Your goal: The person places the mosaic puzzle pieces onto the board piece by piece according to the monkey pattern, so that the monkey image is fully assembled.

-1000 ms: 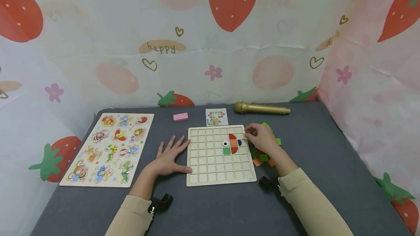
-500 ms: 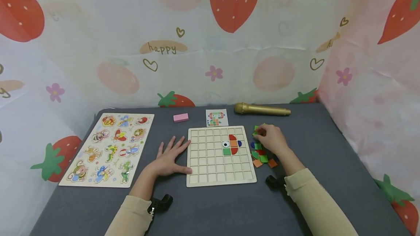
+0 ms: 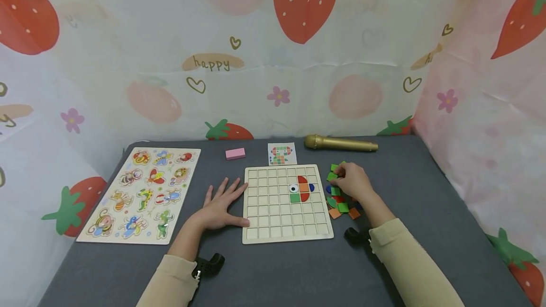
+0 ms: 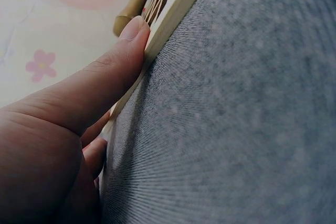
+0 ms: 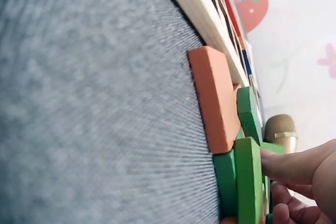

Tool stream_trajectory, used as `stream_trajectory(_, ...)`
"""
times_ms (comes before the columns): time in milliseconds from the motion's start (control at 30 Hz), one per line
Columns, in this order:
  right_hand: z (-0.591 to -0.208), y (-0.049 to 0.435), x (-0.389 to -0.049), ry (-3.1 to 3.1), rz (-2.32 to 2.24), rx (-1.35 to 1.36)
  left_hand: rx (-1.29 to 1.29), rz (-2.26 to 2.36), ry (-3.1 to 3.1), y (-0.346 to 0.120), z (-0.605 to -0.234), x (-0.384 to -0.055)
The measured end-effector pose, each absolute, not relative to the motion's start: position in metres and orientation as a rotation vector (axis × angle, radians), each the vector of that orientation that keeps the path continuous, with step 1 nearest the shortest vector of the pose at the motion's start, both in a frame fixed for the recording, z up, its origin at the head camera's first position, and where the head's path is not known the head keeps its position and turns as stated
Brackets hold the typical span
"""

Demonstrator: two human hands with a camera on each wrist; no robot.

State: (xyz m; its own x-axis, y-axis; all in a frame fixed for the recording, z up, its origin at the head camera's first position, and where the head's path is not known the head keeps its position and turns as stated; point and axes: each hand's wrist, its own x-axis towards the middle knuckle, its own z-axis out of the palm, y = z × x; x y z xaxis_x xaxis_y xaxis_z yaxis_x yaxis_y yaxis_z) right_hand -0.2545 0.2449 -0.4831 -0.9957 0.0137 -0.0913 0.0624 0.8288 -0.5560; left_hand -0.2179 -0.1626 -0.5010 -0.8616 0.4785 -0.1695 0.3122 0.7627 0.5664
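Note:
A pale wooden grid board (image 3: 264, 207) lies in the middle of the table in the head view. On its right part sit red, orange, green and blue tiles and a white eye tile (image 3: 293, 188). My left hand (image 3: 219, 210) rests with spread fingers at the board's left edge; its thumb (image 4: 128, 40) touches that edge in the left wrist view. To the right of the board, my right hand (image 3: 353, 181) reaches into a pile of loose tiles. Its fingertips are right at a green tile (image 3: 332, 176); I cannot tell whether they pinch it.
An orange tile (image 5: 212, 98) and green tiles lie at the pile's near end. Behind the board are a pattern card (image 3: 282, 153), a pink block (image 3: 235, 153) and a gold microphone (image 3: 341, 143). An animal puzzle board (image 3: 141, 193) lies at the left.
My right hand has drawn back from the board's right edge to the tile pile, uncovering more tiles. My left hand has stayed at the board's left edge.

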Motion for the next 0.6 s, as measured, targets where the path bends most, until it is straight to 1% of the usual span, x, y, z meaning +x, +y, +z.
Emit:
stream_trajectory(300, -0.477, 0.24, -0.248, 2.962, -1.033, -0.059, 0.611, 0.771, 2.651, -0.162, -0.502, -0.218)
stream_trajectory(600, -0.468, 0.22, -0.246, 2.944, -1.157, -0.157, 0.617, 0.772, 2.658, -0.163, -0.502, -0.218)
